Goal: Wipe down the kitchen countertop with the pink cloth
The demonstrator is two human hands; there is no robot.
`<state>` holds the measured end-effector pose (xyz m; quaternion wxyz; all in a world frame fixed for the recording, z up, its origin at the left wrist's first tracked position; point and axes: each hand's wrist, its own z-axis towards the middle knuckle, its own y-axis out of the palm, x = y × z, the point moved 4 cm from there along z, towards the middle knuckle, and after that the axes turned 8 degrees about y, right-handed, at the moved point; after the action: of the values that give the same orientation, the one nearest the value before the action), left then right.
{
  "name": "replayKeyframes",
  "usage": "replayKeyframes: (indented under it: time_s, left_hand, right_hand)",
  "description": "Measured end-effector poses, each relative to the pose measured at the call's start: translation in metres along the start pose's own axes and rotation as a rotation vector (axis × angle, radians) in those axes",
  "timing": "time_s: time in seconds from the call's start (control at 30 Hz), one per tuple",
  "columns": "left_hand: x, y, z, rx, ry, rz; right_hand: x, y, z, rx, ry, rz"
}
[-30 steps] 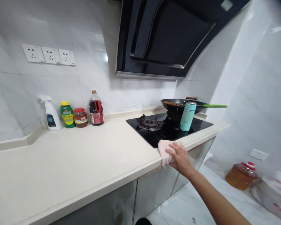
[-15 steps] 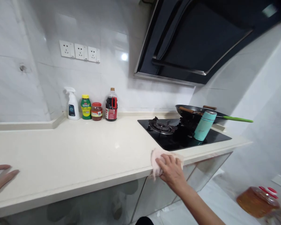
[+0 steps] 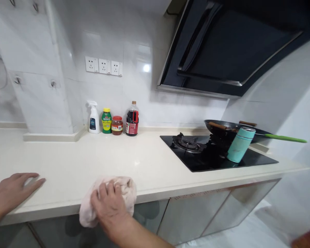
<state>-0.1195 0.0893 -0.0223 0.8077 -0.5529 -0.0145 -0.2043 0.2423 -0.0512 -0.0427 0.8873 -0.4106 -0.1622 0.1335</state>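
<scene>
My right hand (image 3: 111, 205) grips a pale pink cloth (image 3: 129, 193) at the front edge of the cream countertop (image 3: 155, 172). Part of the cloth hangs over that edge, and the palm presses it from above. On the left, my left hand (image 3: 14, 193) rests on the counter with nothing in it, thumb and fingers apart. Bare counter lies between the two hands.
Along the wall stand a white spray bottle (image 3: 93, 119), a green bottle (image 3: 106, 121), a red-lidded jar (image 3: 117, 125) and a soy sauce bottle (image 3: 132, 120). A teal thermos (image 3: 240, 144) and a wok (image 3: 222, 129) are on the gas hob (image 3: 196, 162), below a dark range hood (image 3: 237, 41).
My right hand has slid the cloth left along the counter's front edge, from near the hob toward my left hand. The view has shifted left, so more of my left hand shows.
</scene>
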Motion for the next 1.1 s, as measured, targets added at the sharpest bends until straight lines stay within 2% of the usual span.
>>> replayKeyframes:
  time_s: [0.1,0.2,0.27,0.37,0.53,0.6,0.67,0.73,0.83,0.9,0.97,1.1]
  left_hand:
    - [0.020,-0.016,-0.007,0.092,-0.085,0.121]
    - [0.034,-0.022,-0.009,0.044,-0.067,0.147]
    - [0.036,-0.023,-0.010,0.000,-0.102,0.163]
    - [0.036,-0.024,-0.011,-0.051,-0.152,0.184]
    - [0.037,-0.022,-0.011,-0.083,-0.147,0.216]
    - [0.038,-0.022,-0.012,-0.083,-0.151,0.211]
    - [0.041,-0.023,-0.013,-0.072,-0.156,0.198]
    - [0.044,-0.024,-0.014,-0.060,-0.157,0.180]
    - [0.050,-0.025,-0.017,-0.056,-0.148,0.168]
    - [0.053,-0.026,-0.018,-0.055,-0.148,0.178]
    - [0.055,-0.027,-0.019,-0.055,-0.150,0.192]
    - [0.057,-0.027,-0.020,-0.047,-0.143,0.201]
  right_hand:
    - [-0.003,0.003,0.000,0.048,-0.063,0.018]
    - [0.029,-0.009,-0.024,0.172,-0.100,0.058]
    - [0.066,-0.020,-0.049,0.233,-0.074,0.094]
    - [0.133,-0.037,-0.093,0.220,0.016,0.118]
    - [0.247,-0.061,-0.156,0.027,0.184,0.007]
    - [0.284,-0.070,-0.172,-0.031,0.212,0.005]
    - [0.312,-0.075,-0.180,-0.073,0.259,0.099]
    - [0.334,-0.075,-0.183,-0.111,0.396,0.244]
    - [0.352,-0.068,-0.177,-0.132,0.720,0.342]
    - [0.350,-0.063,-0.163,-0.129,0.840,0.269]
    - [0.337,-0.058,-0.138,-0.152,0.857,0.133]
    - [0.288,-0.040,-0.070,-0.260,0.743,0.006]
